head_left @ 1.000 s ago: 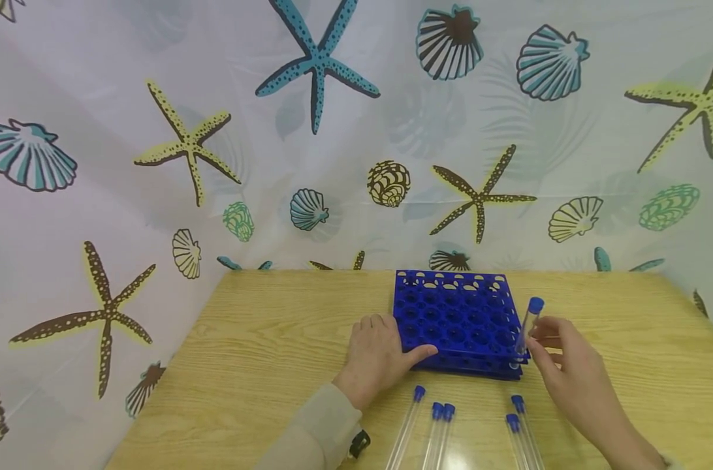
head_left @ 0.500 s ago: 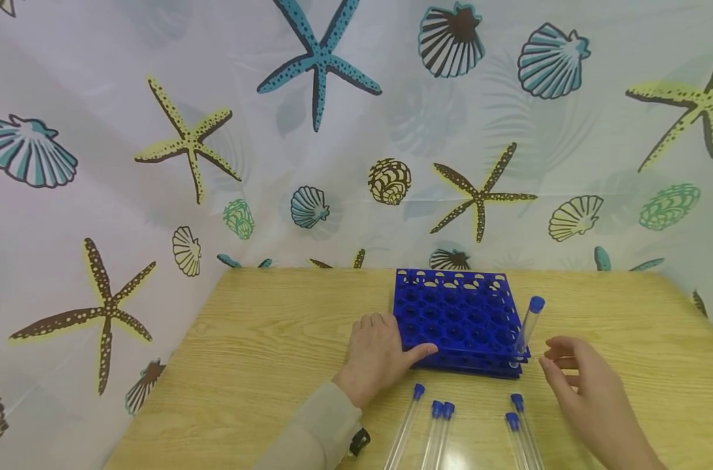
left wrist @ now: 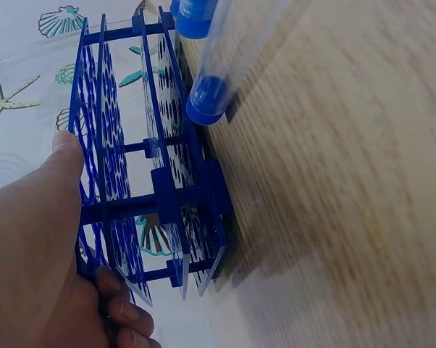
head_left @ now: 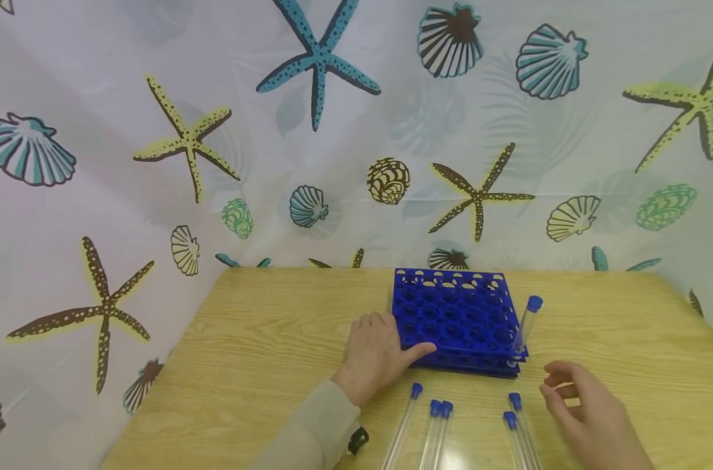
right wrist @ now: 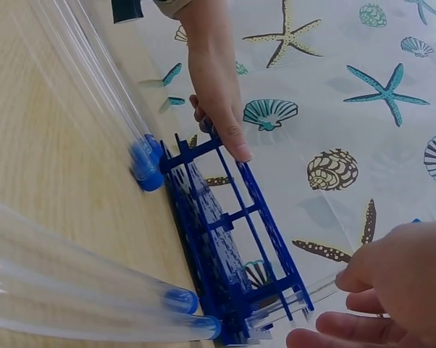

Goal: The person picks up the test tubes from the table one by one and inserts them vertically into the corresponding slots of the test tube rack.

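Note:
A blue test tube rack (head_left: 453,320) stands on the table. My left hand (head_left: 371,359) grips its near left corner, thumb along the front edge and fingers round the left side. In the left wrist view the fingers (left wrist: 127,315) curl at the rack's side. One clear test tube (head_left: 527,328) with a blue cap (head_left: 535,303) stands slightly tilted in the near right corner hole. My right hand (head_left: 594,414) hovers off that corner, fingers loosely bent and holding nothing. Nearest to it lie two capped test tubes (head_left: 523,438) on the table.
Several more capped test tubes (head_left: 402,427) lie in front of the rack, caps toward it, their lower ends cut off by the frame. The wooden table (head_left: 262,339) meets a shell-and-starfish printed curtain (head_left: 345,156) behind the rack and at the left.
My right hand has let go of the tube in the rack's near right corner and drawn back toward me. The tube stays standing there. My left hand keeps its grip on the rack.

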Available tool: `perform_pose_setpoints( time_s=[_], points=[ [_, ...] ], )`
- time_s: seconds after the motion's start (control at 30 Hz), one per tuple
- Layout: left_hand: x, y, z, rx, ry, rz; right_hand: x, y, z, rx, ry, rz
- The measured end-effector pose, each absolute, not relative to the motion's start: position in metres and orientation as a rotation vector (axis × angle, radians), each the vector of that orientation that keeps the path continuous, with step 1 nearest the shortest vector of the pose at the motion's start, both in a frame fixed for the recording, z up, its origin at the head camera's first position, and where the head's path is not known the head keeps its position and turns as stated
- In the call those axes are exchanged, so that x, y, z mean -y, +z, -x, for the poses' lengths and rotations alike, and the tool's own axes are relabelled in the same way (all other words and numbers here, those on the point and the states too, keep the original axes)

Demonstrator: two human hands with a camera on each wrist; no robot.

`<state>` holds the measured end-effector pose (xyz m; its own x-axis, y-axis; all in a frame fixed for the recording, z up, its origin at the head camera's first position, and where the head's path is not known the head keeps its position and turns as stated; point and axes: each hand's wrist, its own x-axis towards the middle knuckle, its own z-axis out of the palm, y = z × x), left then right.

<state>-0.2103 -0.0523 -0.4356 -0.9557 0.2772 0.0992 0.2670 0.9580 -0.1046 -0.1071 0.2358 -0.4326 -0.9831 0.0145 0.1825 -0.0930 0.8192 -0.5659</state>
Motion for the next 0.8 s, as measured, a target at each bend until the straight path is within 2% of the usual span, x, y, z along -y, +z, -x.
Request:
perform_pose_setpoints(
  time_s=[0.8],
  points=[
    [0.050,-0.435,0.211,3.025,0.146,0.415,-0.228,-0.467,0.107,3.200,0.932,-0.062]
  ],
)
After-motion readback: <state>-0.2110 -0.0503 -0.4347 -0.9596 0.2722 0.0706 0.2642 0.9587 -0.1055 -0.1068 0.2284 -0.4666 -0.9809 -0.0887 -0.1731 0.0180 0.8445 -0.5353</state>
